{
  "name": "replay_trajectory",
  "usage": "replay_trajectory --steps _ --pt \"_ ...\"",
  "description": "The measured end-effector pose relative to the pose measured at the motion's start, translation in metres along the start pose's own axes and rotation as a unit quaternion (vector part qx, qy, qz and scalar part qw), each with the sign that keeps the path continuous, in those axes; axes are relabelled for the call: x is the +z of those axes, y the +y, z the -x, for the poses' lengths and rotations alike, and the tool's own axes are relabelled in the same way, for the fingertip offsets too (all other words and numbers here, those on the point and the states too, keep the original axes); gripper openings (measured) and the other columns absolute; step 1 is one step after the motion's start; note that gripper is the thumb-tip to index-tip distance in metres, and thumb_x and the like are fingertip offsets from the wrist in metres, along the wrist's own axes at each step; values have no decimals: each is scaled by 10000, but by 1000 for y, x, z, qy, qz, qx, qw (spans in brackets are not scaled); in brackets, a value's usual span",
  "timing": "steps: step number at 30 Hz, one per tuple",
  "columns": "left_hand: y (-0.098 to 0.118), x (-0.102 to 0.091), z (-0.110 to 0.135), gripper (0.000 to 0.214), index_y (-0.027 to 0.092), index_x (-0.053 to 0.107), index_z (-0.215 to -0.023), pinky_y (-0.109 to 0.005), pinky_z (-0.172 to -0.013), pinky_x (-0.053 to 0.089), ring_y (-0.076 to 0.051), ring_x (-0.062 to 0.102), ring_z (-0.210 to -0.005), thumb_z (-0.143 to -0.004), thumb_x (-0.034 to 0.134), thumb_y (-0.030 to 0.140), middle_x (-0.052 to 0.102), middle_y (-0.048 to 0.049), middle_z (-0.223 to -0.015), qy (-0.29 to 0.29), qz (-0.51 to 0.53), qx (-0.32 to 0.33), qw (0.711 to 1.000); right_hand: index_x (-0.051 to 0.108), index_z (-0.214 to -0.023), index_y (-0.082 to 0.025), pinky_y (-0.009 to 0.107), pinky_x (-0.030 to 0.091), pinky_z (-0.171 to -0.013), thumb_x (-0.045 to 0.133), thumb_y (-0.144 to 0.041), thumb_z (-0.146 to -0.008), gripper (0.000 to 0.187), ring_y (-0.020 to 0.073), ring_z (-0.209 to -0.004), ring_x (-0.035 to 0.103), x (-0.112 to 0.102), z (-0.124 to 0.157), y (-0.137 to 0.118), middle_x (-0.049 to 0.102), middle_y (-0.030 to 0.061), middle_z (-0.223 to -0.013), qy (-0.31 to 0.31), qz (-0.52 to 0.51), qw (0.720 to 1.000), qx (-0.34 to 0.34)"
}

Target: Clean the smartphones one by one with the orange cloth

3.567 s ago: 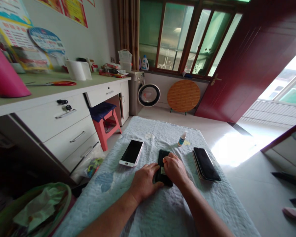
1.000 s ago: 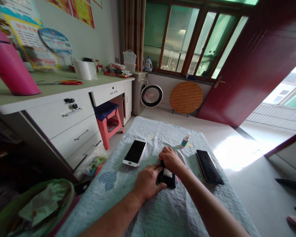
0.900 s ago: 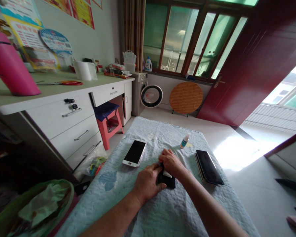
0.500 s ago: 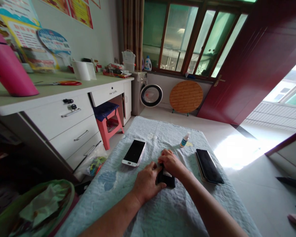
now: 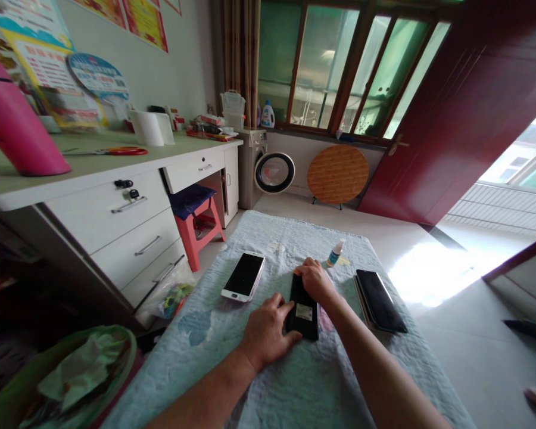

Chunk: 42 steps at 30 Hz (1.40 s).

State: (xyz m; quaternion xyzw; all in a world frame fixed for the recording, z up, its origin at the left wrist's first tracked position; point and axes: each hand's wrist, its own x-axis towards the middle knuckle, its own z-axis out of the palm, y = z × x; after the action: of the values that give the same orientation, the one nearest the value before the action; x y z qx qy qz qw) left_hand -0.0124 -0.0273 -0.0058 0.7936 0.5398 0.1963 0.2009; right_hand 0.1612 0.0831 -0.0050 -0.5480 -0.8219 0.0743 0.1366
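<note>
A black phone (image 5: 301,325) lies face down on the cloth-covered table (image 5: 214,381), a pale label on its back. My left hand (image 5: 268,330) holds it at the lower left, index finger against the side and thumb at the bottom edge. At its top end, my right hand (image 5: 315,279) presses down with curled fingers. Whatever those fingertips pinch is hidden, though a small orange patch shows there. To the left rests a white phone (image 5: 245,275), dark screen up. A small spray bottle (image 5: 335,253) stands beyond my right hand. Farther right lies a dark phone (image 5: 379,301) on a pale flat thing.
On the left runs a white desk (image 5: 129,229) with a pink flask (image 5: 20,122) and scissors (image 5: 127,151) on top. A pink stool (image 5: 201,229) is under it. A waste bin (image 5: 131,351) stands at lower left. The washing machine (image 5: 250,170) has its round door open.
My right hand has moved up and slightly right to the phone's top end, uncovering the label and more of the back. My left hand has stayed in place.
</note>
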Motion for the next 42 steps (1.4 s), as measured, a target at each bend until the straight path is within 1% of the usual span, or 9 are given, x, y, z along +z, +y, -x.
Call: replay_trajectory --steps 8,14,17,24,27,32,36,39,42 --pt "1 -2 0 493 246 636 -1184 -314 -902 468 -242 599 -1018 -736 725 432 582 -52 -1096 -6 -4 -4 1000 701 -854 -172 252 345 -814 433 -122 -921 281 166 -849 489 2 21 13 566 68 -909 32 4 999 42" --pt "4 -5 1 483 253 633 -1183 -300 -912 458 -234 598 -1026 -741 721 427 584 -50 -1110 -13 1 -11 1000 699 -840 -147 262 344 -833 432 -104 -909 279 173 -873 517 0 15 14 581 85 -903 2 31 996 86" --pt "3 -5 1 483 248 638 -1175 -307 -913 460 -239 599 -1025 -734 727 424 586 -54 -1109 -11 6 -9 1000 697 -848 -133 270 350 -835 421 -101 -914 286 175 -859 528 -3 15 13 588 98 -915 1 39 995 97" --pt "2 -3 0 479 249 642 -1167 -316 -918 462 -244 597 -1035 -731 728 426 584 -58 -1122 -10 8 -8 1000 684 -919 -145 266 351 -764 421 -90 -913 268 173 -821 533 -6 28 9 596 95 -907 -5 52 990 133" --pt "2 -3 1 473 247 645 -1159 -318 -915 462 -244 600 -1030 -728 734 422 585 -57 -1121 -7 10 -6 1000 659 -897 -143 254 340 -727 410 -112 -933 254 155 -784 537 -8 31 8 600 83 -878 -5 40 989 144" --pt "2 -2 0 480 249 636 -1171 -309 -898 464 -237 603 -1019 -734 734 423 579 -46 -1114 -5 7 -2 1000 619 -847 -146 245 315 -676 407 -173 -956 240 136 -737 534 -16 39 5 607 62 -831 -12 16 992 122" --pt "0 -2 0 490 248 632 -1175 -310 -892 466 -237 607 -1006 -746 723 465 576 -49 -1123 -11 8 0 1000 612 -808 -155 248 306 -653 439 -129 -904 199 137 -721 525 -22 47 4 615 54 -810 -37 3 995 94" --pt "-1 -3 -1 513 240 625 -1185 -314 -886 471 -241 608 -993 -757 701 511 574 -54 -1112 -14 9 9 1000 606 -745 -162 249 303 -644 475 -91 -844 179 140 -712 517 -25 51 4 621 50 -778 -70 -13 995 67" --pt "-2 -3 -1 525 229 621 -1192 -317 -883 476 -241 611 -974 -774 673 541 571 -57 -1096 -12 10 20 1000 605 -711 -169 249 296 -631 494 -82 -811 173 140 -693 503 -25 54 4 622 42 -748 -96 -26 993 58"
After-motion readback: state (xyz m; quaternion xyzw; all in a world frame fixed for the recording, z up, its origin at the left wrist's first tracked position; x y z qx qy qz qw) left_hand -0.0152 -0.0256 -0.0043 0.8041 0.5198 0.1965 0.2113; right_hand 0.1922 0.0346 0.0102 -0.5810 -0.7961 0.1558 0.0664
